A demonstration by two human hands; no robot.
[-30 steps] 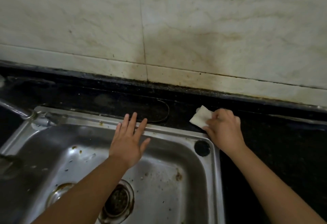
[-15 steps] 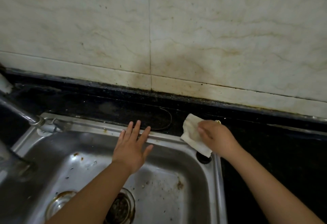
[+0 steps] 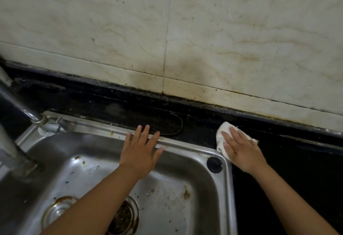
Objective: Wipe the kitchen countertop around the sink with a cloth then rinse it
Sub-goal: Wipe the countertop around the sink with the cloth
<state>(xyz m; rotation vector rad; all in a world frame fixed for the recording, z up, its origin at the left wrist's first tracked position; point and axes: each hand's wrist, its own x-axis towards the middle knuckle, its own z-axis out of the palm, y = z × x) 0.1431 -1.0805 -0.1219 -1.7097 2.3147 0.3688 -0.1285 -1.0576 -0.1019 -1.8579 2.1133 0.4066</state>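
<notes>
The right hand presses flat, fingers straight, on the crumpled white cloth on the black stone surface by the steel sink's far-right corner; the open left hand braces on its far rim.

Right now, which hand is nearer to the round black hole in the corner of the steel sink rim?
Right. The right hand presses the white cloth just beside the hole; the left hand rests farther along the back rim.
</notes>
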